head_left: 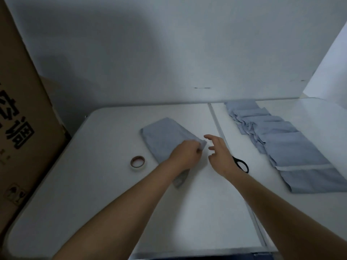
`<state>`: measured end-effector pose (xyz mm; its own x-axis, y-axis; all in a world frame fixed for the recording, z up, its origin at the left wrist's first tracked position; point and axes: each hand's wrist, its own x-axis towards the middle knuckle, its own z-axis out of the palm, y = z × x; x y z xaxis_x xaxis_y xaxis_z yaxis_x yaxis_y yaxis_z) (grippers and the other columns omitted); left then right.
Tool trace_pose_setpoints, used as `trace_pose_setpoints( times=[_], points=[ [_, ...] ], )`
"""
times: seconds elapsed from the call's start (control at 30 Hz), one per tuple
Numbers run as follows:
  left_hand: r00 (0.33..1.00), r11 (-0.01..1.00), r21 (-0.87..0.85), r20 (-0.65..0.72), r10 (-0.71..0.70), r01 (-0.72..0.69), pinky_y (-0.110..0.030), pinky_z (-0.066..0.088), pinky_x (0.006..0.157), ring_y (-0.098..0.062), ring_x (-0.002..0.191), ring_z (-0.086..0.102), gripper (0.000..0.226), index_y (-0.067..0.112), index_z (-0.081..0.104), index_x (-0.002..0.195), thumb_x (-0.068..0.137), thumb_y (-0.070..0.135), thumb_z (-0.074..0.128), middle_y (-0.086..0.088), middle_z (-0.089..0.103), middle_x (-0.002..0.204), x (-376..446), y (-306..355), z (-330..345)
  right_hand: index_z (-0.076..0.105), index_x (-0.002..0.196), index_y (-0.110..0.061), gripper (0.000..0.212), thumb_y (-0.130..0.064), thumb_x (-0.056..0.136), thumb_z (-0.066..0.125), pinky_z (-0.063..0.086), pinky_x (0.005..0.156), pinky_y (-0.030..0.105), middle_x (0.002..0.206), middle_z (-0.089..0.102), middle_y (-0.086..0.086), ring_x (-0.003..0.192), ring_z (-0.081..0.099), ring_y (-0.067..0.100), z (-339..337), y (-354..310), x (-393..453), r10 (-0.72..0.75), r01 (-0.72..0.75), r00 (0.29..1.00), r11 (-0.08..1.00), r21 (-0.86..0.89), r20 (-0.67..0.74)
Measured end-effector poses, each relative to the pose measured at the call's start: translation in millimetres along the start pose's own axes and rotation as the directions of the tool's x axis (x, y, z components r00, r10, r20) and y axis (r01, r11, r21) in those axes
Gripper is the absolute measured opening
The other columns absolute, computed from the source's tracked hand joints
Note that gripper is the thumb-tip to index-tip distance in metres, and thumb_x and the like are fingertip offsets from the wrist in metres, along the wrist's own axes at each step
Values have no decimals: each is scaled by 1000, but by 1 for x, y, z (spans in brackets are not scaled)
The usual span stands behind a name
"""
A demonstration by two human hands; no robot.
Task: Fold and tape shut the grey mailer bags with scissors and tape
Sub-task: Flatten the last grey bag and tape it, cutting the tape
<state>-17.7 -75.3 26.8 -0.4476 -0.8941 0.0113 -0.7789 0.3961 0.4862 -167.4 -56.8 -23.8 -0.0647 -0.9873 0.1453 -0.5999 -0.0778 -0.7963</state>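
Note:
A grey mailer bag [163, 139] lies slanted on the white table [112, 203], near its middle. My left hand [185, 155] rests on the bag's near right part and pinches its right edge between thumb and fingers. My right hand [219, 152] hovers just right of that edge, fingers spread and holding nothing. Black-handled scissors [241, 165] lie on the table behind my right wrist, partly hidden by it. A roll of tape [138, 162] sits flat on the table, left of the bag.
A row of several overlapping grey mailer bags [293, 147] runs along the right table section. A seam [217, 124] splits the two table halves. A tall cardboard box [22, 117] stands at the left edge. A white wall backs the table.

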Motion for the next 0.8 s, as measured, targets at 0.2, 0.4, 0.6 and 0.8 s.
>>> trace_pose_setpoints(
  times=[0.2,0.4,0.6,0.8],
  points=[
    [918,997,7,392,66,-75,-29,31,65,-24,88,57,26,10,63,92,97,32,50,-9,62,91,-38,32,6,65,91,-21,42,14,74,50,43,101,29,131,45,6,115,50,19,-13,15,-31,-93,101,991,992,-76,96],
    [977,943,-318,210,-30,97,-25,43,97,-9,103,63,49,21,75,101,97,55,40,6,72,108,-65,12,0,75,85,-5,44,22,72,44,44,86,15,101,66,8,93,60,17,-20,25,-63,-157,173,982,973,-153,108],
    [986,958,249,43,-160,144,-48,17,114,-32,145,17,46,38,35,146,102,47,28,-1,17,160,-67,-41,28,66,73,-20,48,24,69,46,50,85,35,88,64,4,88,60,19,-31,23,-98,-140,145,984,989,-38,114],
    [985,944,314,103,-140,102,-55,-3,116,-24,148,-8,51,52,6,147,97,60,14,13,-3,161,-67,-57,37,68,71,-19,39,17,77,54,47,81,16,89,67,6,87,60,18,-36,13,-115,-104,111,973,994,-19,206]
  ],
)
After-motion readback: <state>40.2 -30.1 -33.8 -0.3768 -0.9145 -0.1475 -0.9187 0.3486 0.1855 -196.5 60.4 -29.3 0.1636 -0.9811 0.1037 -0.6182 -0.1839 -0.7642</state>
